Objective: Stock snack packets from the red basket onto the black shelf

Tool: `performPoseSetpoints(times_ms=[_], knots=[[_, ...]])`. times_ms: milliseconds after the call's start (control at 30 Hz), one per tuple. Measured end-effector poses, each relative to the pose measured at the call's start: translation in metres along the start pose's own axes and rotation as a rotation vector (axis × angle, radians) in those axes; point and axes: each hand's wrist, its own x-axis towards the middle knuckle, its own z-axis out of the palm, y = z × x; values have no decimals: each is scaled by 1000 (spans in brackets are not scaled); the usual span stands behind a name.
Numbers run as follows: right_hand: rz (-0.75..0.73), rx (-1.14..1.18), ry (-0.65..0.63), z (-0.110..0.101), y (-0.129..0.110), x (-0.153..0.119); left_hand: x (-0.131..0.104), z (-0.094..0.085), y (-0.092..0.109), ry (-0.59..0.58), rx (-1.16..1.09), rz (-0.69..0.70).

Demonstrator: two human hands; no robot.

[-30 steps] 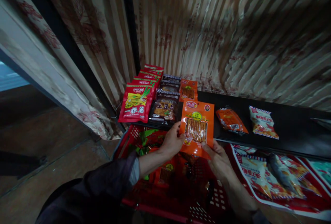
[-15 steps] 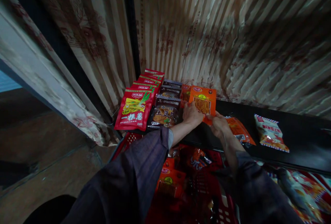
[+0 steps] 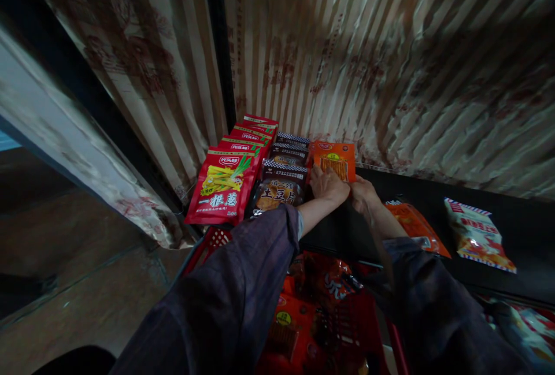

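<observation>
An orange snack packet [image 3: 337,161] with a window showing brown sticks is on the black shelf, beside the row of dark packets. My left hand [image 3: 328,185] is closed on its lower left part. At the lower right corner, my right hand [image 3: 364,195] grips the same packet, its fingertips partly hidden. Left of my hands, dark potato-chip packets [image 3: 280,187] overlap in a row. Beyond them is a row of red packets [image 3: 223,184] with green onions printed on the front.
A red basket [image 3: 217,239] below the shelf's edge holds orange packets [image 3: 286,329]. On the black shelf [image 3: 342,230], another orange packet [image 3: 416,225] and a white bag [image 3: 479,233] lie to the right. A dark post [image 3: 221,45] and patterned curtain [image 3: 277,63] stand behind.
Both hands have moved the orange packet slightly left and back, over the packet behind it. My view has shifted a little, so the packets on the right appear farther right.
</observation>
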Motion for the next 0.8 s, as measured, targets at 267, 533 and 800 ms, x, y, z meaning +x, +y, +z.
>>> performPoseSetpoints(times_ms=[267, 533, 800], knots=[[3, -65, -18, 3, 7, 10, 2, 4, -2, 9, 167, -52], [-14, -169, 1, 6, 14, 15, 10, 12, -12, -30, 190, -75], [-114, -423, 4, 11, 18, 19, 12, 17, -14, -34, 203, -88]])
